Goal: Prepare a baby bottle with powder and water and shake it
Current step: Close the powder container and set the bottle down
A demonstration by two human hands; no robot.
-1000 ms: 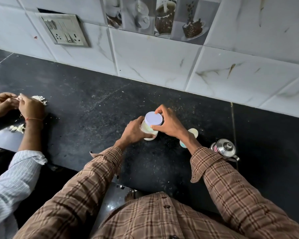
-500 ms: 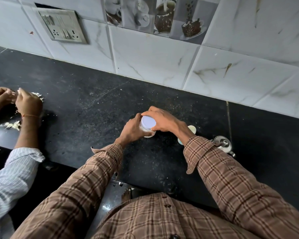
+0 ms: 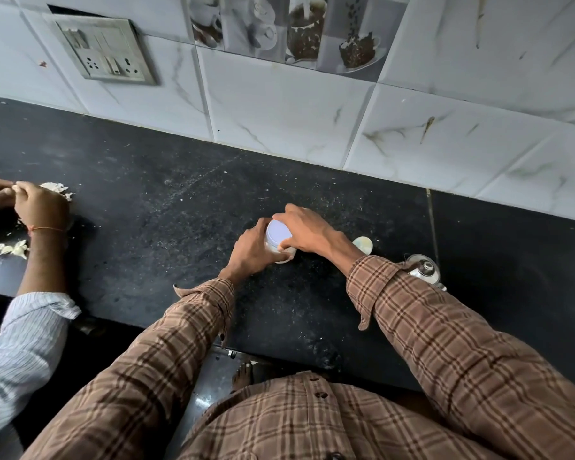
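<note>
Jar lid gripped — opening judged in hand.
The jar [image 3: 279, 245] stands upright on the counter [image 3: 146, 227], body held by the left hand [image 3: 251, 249]; its lid [image 3: 278, 232] is clasped from above by the right hand [image 3: 307, 229].

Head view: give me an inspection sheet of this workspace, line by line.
Surface: black stone counter, dusted with pale specks.
Job's things: jar with white lid stands upright on the counter; small pale object behind the right wrist, kind unclear.
Clutter: white scraps at the left; steel pot partly hidden by the right sleeve.
Grippers: left hand grips the jar's side; right hand grips its lid from above.
Cables: nothing seen.
Surroundings: marble-look wall tiles, switch plate; a second person's hands work at the left.
</note>
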